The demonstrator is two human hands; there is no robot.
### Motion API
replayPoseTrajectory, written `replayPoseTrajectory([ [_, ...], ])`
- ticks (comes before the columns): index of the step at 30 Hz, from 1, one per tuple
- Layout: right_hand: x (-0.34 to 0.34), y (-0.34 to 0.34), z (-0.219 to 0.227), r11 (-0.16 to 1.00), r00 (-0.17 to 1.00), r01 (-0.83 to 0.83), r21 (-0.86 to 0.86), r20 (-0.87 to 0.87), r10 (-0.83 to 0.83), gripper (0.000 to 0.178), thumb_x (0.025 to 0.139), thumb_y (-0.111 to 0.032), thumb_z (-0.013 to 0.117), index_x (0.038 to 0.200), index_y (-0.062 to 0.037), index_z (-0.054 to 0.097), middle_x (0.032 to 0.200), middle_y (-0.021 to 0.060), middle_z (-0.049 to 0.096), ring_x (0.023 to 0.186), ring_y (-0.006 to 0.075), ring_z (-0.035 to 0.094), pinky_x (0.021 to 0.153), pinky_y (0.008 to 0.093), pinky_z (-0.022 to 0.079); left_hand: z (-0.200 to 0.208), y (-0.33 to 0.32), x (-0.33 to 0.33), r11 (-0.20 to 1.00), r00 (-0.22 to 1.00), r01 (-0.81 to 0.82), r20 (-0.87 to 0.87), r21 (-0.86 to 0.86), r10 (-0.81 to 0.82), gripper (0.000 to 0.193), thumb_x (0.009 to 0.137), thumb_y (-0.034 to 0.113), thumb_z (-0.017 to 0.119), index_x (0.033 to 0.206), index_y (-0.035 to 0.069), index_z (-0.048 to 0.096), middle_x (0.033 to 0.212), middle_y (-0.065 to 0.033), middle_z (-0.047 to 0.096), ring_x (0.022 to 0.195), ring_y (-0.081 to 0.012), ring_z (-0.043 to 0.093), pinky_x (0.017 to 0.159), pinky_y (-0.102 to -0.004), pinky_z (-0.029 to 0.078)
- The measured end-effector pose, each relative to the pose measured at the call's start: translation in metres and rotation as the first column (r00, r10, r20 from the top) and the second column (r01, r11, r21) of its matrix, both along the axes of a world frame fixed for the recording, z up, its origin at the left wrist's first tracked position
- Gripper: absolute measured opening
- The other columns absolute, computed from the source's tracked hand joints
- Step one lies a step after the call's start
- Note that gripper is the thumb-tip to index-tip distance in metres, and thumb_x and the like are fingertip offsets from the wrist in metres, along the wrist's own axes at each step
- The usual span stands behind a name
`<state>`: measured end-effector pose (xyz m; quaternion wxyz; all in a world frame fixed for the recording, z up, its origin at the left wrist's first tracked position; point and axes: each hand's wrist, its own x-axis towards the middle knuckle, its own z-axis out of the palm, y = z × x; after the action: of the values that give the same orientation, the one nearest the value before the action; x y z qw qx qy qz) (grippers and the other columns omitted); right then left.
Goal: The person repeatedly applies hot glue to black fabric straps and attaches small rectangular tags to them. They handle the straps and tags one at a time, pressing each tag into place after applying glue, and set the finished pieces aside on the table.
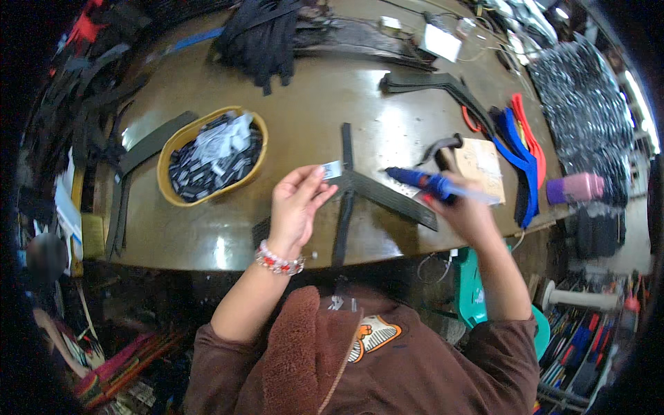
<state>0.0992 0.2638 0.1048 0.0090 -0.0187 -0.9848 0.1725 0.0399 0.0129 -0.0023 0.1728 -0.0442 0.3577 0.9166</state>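
My left hand [294,204] pinches a small pale label [333,170] between thumb and fingertips, just above the table. Wrapped in my right hand [465,207] is a blue hot glue gun [430,182], its dark nozzle pointing left and a translucent stick showing at its back. Motion blurs that hand a little. Between the two hands lies a dark fabric strap piece [391,198], with a narrower black strap [342,232] running up and down beside the label. Left of my left hand stands a yellow oval basket [163,173] full of small black pieces and pale labels.
A light block [482,166] with a dark tool beside it sits past my right hand. Blue and red straps [526,162] and a purple-pink cup [575,188] are farther right. Black straps [259,41] heap at the back. The table's near edge [207,268] curves before me.
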Motion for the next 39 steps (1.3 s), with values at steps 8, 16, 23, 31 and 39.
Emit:
replayPoseTrajectory([
  [8, -0.007, -0.024, -0.031, 0.991, 0.99, -0.094, -0.09, -0.118, 0.083, 0.038, 0.065, -0.034, 0.083, 0.079, -0.0019, 0.066, 0.076, 0.0107, 0.052, 0.069, 0.0247, 0.056, 0.059, 0.0341, 0.044, -0.008, -0.004, -0.001, 0.996, 0.998, 0.065, 0.021, 0.056, -0.066, 0.01, 0.091, 0.01, 0.061, 0.095, 0.002, 0.062, 0.083, -0.0015, 0.061, 0.075, -0.0076, 0.059, 0.087, -0.0372, 0.054],
  [16, -0.028, -0.035, -0.041, 0.994, 0.97, -0.071, 0.087, -0.227, 0.089, 0.036, 0.071, -0.037, 0.077, 0.083, -0.0046, 0.066, 0.082, 0.0126, 0.053, 0.073, 0.0316, 0.059, 0.064, 0.0421, 0.048, -0.011, -0.003, 0.001, 0.998, 1.0, 0.024, 0.003, -0.054, -0.024, 0.011, 0.091, 0.01, 0.06, 0.099, 0.002, 0.059, 0.078, -0.0013, 0.059, 0.073, -0.0092, 0.058, 0.093, -0.0479, 0.051],
  [23, 0.039, 0.091, -0.067, 0.68, 0.551, 0.497, -0.539, -0.409, -0.727, 0.028, 0.083, -0.021, 0.068, 0.105, -0.0031, 0.065, 0.092, 0.0116, 0.066, 0.086, 0.0226, 0.061, 0.08, 0.0346, 0.047, 0.004, 0.003, 0.008, 0.989, 0.987, 0.068, -0.136, -0.133, -0.086, 0.011, 0.091, 0.007, 0.059, 0.099, -0.002, 0.061, 0.088, -0.0078, 0.064, 0.079, -0.0143, 0.064, 0.082, -0.0359, 0.056],
  [31, 0.11, 0.079, -0.107, 0.611, 0.324, 0.715, -0.339, -0.614, -0.72, 0.06, 0.076, -0.031, 0.076, 0.122, -0.0005, 0.051, 0.112, 0.0165, 0.053, 0.108, 0.0299, 0.049, 0.094, 0.0382, 0.037, 0.022, 0.059, 0.056, 0.906, 0.902, 0.205, -0.289, -0.369, -0.322, 0.009, 0.09, 0.006, 0.059, 0.095, -0.002, 0.062, 0.087, -0.0061, 0.063, 0.071, -0.0121, 0.061, 0.065, -0.0295, 0.057],
  [39, 0.059, -0.068, -0.06, 0.131, 0.957, 0.059, -0.99, 0.019, -0.289, 0.022, 0.08, -0.018, 0.074, 0.092, -0.0009, 0.066, 0.083, 0.0037, 0.067, 0.075, 0.01, 0.06, 0.067, 0.0271, 0.049, 0.038, 0.051, 0.063, 0.932, 0.931, 0.167, -0.26, -0.321, -0.256, 0.01, 0.09, 0.008, 0.062, 0.096, 0.0, 0.061, 0.088, -0.0048, 0.064, 0.075, -0.0098, 0.061, 0.066, -0.0243, 0.054],
])
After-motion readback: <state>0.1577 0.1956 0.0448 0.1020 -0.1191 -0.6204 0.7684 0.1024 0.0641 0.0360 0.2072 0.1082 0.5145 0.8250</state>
